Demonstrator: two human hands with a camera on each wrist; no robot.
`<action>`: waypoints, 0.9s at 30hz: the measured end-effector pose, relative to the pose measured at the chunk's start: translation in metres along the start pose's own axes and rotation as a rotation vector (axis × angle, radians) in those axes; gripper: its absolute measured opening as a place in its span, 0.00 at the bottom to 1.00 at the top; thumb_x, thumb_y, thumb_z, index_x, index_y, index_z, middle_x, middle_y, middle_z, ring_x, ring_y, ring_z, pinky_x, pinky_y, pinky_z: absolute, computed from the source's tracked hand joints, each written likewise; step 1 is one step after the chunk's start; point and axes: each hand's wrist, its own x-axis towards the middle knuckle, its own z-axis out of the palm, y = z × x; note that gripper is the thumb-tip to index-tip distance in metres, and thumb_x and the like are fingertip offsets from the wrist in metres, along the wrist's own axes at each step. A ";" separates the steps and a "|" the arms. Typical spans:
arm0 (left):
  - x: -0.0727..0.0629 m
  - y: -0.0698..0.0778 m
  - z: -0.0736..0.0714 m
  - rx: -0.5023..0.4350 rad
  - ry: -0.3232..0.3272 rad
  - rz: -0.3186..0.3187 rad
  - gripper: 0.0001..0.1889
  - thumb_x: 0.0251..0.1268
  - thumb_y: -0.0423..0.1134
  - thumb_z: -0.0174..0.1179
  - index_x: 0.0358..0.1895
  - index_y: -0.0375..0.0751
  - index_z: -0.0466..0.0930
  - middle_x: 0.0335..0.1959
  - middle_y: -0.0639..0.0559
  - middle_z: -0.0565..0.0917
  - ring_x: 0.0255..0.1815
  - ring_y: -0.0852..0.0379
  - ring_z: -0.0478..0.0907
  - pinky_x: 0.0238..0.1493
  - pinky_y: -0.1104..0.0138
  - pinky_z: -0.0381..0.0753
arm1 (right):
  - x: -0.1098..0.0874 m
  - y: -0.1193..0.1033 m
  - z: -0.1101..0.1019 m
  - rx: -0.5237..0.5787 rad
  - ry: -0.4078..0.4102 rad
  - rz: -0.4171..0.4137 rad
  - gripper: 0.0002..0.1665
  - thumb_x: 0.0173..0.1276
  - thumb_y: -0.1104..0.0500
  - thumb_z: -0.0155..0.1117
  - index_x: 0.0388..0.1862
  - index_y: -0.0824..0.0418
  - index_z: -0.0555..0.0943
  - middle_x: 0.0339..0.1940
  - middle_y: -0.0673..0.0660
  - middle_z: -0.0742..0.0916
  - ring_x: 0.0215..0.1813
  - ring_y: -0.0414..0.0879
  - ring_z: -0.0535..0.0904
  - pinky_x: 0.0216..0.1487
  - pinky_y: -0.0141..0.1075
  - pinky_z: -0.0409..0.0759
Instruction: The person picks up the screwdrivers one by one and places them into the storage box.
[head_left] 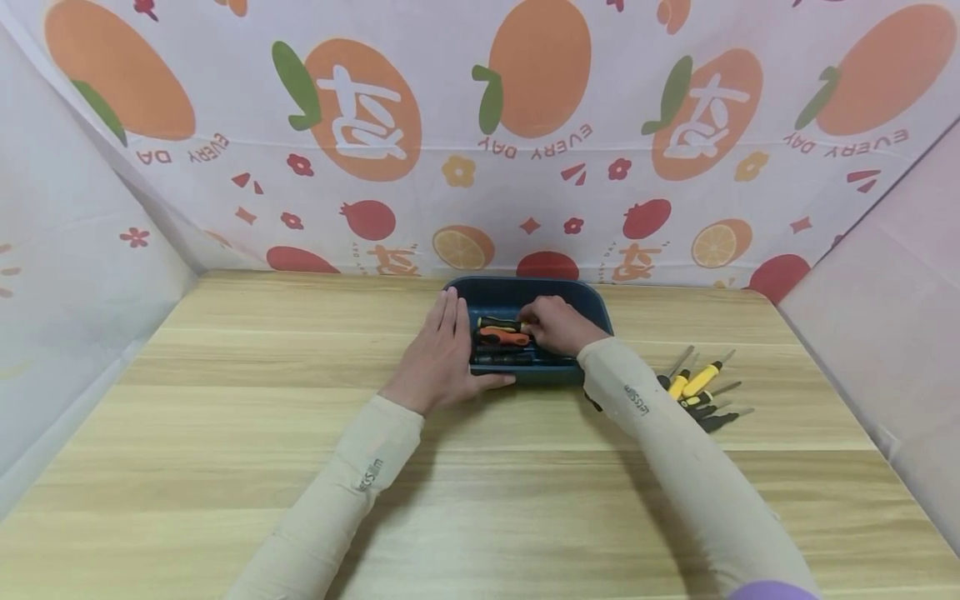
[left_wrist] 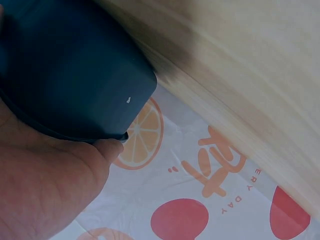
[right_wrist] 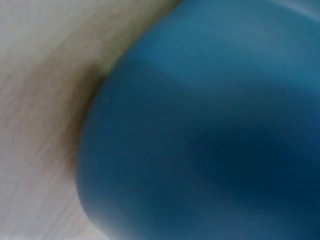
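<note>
Blue bin [head_left: 517, 290] stands upright at the far edge of the tabletop [head_left: 247, 433], slightly right of that edge's middle. Inside it lie a black-and-yellow screwdriver handle [head_left: 497, 323], an orange-and-black screwdriver handle [head_left: 504, 337] beside it, and black handles [head_left: 502, 359] along the near wall. Hands are apart. Left hand [head_left: 435, 362] rests against the bin's left side, fingers straight along the rim, thumb extended along the near wall. Right hand [head_left: 561, 325] is inside the bin with fingers bent, fingertips beside the end of the black-and-yellow handle; whether they grip it cannot be told. The right wrist view is blurred and mostly filled by the bin. Toward the tabletop's right edge lies a group of loose screwdrivers [head_left: 702, 380], yellow and black handled, shafts directed toward that edge. Both forearms wear beige sleeves [head_left: 375, 475]. Beyond the far edge hangs a fruit-print cloth [head_left: 442, 208]
</note>
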 end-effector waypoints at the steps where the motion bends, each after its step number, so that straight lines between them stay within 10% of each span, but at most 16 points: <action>1: 0.000 0.000 0.000 -0.001 -0.002 -0.002 0.67 0.55 0.81 0.54 0.76 0.19 0.49 0.78 0.25 0.52 0.81 0.35 0.47 0.81 0.55 0.44 | 0.000 0.000 -0.001 0.002 -0.002 0.001 0.16 0.76 0.66 0.59 0.59 0.67 0.83 0.53 0.61 0.86 0.51 0.51 0.79 0.63 0.48 0.79; 14: -0.001 0.003 0.000 0.007 0.011 0.000 0.68 0.54 0.81 0.54 0.76 0.19 0.51 0.78 0.25 0.53 0.81 0.35 0.47 0.81 0.54 0.45 | -0.011 0.007 -0.013 0.042 0.074 -0.040 0.16 0.74 0.68 0.59 0.58 0.66 0.84 0.55 0.61 0.86 0.54 0.52 0.81 0.61 0.48 0.80; 27: -0.001 0.002 0.003 0.001 0.016 -0.015 0.68 0.53 0.81 0.55 0.76 0.20 0.50 0.79 0.27 0.52 0.81 0.35 0.46 0.81 0.54 0.45 | -0.084 0.079 -0.072 0.059 0.293 0.060 0.12 0.73 0.69 0.60 0.51 0.68 0.86 0.51 0.65 0.87 0.49 0.59 0.83 0.50 0.54 0.84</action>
